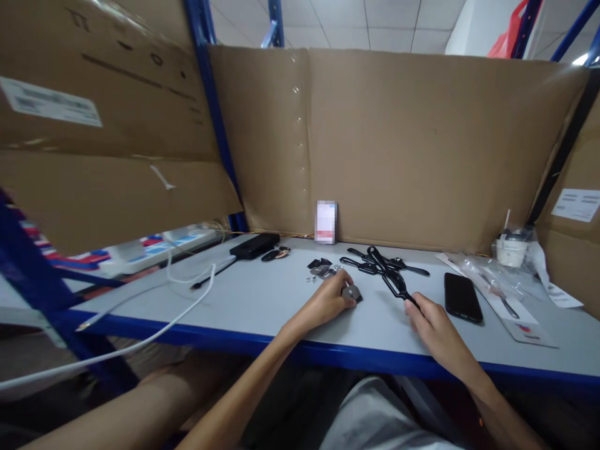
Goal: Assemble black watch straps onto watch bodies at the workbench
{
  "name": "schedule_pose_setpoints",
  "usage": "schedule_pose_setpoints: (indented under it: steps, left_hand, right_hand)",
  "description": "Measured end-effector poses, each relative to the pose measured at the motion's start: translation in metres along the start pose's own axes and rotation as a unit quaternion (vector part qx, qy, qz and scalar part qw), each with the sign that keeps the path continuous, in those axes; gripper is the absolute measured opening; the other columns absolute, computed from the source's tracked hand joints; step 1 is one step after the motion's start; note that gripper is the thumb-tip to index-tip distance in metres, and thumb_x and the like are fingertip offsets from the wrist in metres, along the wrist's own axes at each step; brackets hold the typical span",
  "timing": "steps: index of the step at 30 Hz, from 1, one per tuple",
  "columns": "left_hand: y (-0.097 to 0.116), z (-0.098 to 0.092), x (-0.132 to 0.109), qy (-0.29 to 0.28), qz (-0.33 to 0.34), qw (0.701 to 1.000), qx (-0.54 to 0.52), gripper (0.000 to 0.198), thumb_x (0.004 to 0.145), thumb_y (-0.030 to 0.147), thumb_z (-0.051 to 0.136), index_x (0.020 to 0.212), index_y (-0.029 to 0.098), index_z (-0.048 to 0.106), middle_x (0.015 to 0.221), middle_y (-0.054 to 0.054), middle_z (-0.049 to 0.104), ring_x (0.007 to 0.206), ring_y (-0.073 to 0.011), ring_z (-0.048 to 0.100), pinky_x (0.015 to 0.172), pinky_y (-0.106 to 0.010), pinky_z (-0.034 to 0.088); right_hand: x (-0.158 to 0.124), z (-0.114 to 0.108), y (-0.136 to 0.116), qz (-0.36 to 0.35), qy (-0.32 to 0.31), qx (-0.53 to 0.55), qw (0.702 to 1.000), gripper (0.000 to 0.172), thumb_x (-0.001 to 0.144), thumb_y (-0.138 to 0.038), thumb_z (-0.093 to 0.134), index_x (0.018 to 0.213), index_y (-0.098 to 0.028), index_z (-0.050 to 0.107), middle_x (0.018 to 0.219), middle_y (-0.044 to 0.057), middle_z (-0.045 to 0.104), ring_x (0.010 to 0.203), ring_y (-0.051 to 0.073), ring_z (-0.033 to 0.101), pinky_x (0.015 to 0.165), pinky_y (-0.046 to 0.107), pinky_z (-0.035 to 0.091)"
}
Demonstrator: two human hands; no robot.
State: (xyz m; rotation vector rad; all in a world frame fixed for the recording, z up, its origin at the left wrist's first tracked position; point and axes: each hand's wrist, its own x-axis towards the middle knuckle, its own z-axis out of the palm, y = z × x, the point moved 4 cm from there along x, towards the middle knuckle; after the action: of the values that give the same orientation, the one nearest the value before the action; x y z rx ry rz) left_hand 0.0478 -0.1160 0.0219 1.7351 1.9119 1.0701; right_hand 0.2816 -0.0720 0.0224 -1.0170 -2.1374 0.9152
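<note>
My left hand (334, 292) rests low over the table with its fingers closed on a small grey metal plate (351, 293). My right hand (425, 315) grips the near end of a black two-handled tool (391, 275), which slants up and to the left. Beneath and behind that tool lie more black tools of the same kind (412, 269), with their handles crossing. Beyond my left hand is a small pile of grey and dark metal pieces (321, 269), with tiny silver parts at its left edge.
A black phone (463, 297) lies right of my right hand, beside plastic packaging on a card (510, 312). A lit phone (325, 222) leans on the back cardboard. At left are a black box (255, 246) and white cables (187, 303). A bagged cup (512, 249) stands back right.
</note>
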Motion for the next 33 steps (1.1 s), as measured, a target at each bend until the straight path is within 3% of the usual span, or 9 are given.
schedule_pose_setpoints:
  steps: [2, 4, 6, 8, 13, 17, 21, 29, 33]
  left_hand:
    - [-0.004, 0.0, 0.0, -0.027, -0.023, 0.996, -0.079, 0.038, 0.067, 0.019, 0.068, 0.104, 0.016, 0.059, 0.072, 0.002, 0.063, 0.06, -0.0136, 0.056, 0.055, -0.025, 0.043]
    - [-0.006, 0.001, 0.0, -0.048, -0.05, 0.987, -0.145, 0.032, 0.067, 0.023, 0.07, 0.097, 0.015, 0.061, 0.064, 0.003, 0.06, 0.05, -0.0117, 0.053, 0.047, -0.024, 0.041]
    - [-0.005, 0.001, 0.0, -0.043, -0.068, 0.976, -0.204, 0.028, 0.067, 0.028, 0.073, 0.088, 0.015, 0.059, 0.06, 0.003, 0.059, 0.047, -0.0128, 0.057, 0.044, -0.024, 0.044]
    - [0.001, 0.0, -0.002, -0.028, -0.077, 0.961, -0.264, 0.031, 0.067, 0.033, 0.077, 0.082, 0.015, 0.056, 0.063, 0.001, 0.062, 0.055, -0.0172, 0.066, 0.049, -0.025, 0.049]
    - [0.027, 0.004, -0.014, 0.002, -0.082, 0.93, -0.357, 0.041, 0.066, 0.044, 0.082, 0.077, 0.015, 0.054, 0.072, -0.001, 0.064, 0.07, -0.0226, 0.074, 0.055, -0.026, 0.055]
    - [0.04, 0.011, -0.019, 0.023, -0.071, 0.927, -0.368, 0.046, 0.065, 0.05, 0.081, 0.08, 0.017, 0.053, 0.071, 0.001, 0.063, 0.059, -0.019, 0.072, 0.049, -0.024, 0.054]
    - [0.037, 0.016, -0.018, 0.016, -0.083, 0.925, -0.37, 0.048, 0.071, 0.056, 0.075, 0.086, 0.02, 0.047, 0.067, 0.004, 0.061, 0.045, -0.0165, 0.066, 0.043, -0.026, 0.054]
    - [0.023, 0.016, -0.015, 0.025, -0.15, 0.876, -0.457, 0.036, 0.071, 0.012, 0.077, 0.097, 0.015, 0.054, 0.067, 0.004, 0.06, 0.046, -0.0082, 0.061, 0.042, -0.016, 0.05]
    - [0.023, 0.017, -0.017, 0.033, -0.181, 0.857, -0.482, 0.028, 0.076, 0.01, 0.072, 0.095, 0.015, 0.052, 0.074, 0.001, 0.062, 0.057, -0.0167, 0.071, 0.045, -0.023, 0.057]
  right_hand:
    - [-0.006, 0.011, -0.005, 0.033, -0.058, 0.227, 0.972, 0.038, 0.09, -0.059, 0.051, 0.077, -0.024, 0.047, 0.059, -0.005, 0.045, 0.046, 0.011, 0.037, 0.045, 0.024, 0.028]
    - [-0.009, 0.021, -0.011, 0.071, -0.108, 0.395, 0.909, 0.044, 0.08, -0.064, 0.063, 0.078, -0.023, 0.048, 0.058, -0.008, 0.041, 0.04, 0.006, 0.026, 0.039, 0.022, 0.019]
    - [-0.008, 0.025, -0.014, 0.094, -0.115, 0.482, 0.863, 0.045, 0.072, -0.06, 0.073, 0.078, -0.021, 0.049, 0.059, -0.009, 0.043, 0.038, 0.004, 0.025, 0.038, 0.021, 0.017]
    - [-0.006, 0.026, -0.014, 0.107, -0.103, 0.518, 0.842, 0.044, 0.069, -0.055, 0.077, 0.079, -0.02, 0.052, 0.06, -0.008, 0.047, 0.039, 0.003, 0.03, 0.038, 0.02, 0.02]
    - [-0.005, 0.026, -0.014, 0.099, -0.096, 0.52, 0.843, 0.045, 0.065, -0.052, 0.081, 0.081, -0.02, 0.054, 0.065, -0.005, 0.053, 0.046, 0.007, 0.044, 0.04, 0.021, 0.029]
    - [-0.006, 0.028, -0.017, 0.091, -0.113, 0.508, 0.849, 0.047, 0.064, -0.053, 0.081, 0.079, -0.02, 0.051, 0.063, -0.007, 0.049, 0.044, 0.005, 0.035, 0.037, 0.018, 0.018]
    - [-0.008, 0.028, -0.018, 0.089, -0.112, 0.513, 0.846, 0.046, 0.066, -0.053, 0.08, 0.079, -0.019, 0.05, 0.061, -0.008, 0.045, 0.043, 0.002, 0.028, 0.038, 0.018, 0.009]
    - [-0.009, 0.028, -0.014, 0.093, -0.114, 0.51, 0.847, 0.044, 0.069, -0.051, 0.078, 0.083, -0.018, 0.053, 0.062, -0.008, 0.045, 0.043, 0.002, 0.028, 0.038, 0.019, 0.008]
    - [-0.009, 0.027, -0.016, 0.087, -0.115, 0.517, 0.844, 0.043, 0.071, -0.05, 0.078, 0.083, -0.018, 0.053, 0.061, -0.008, 0.044, 0.043, 0.002, 0.027, 0.038, 0.019, 0.007]
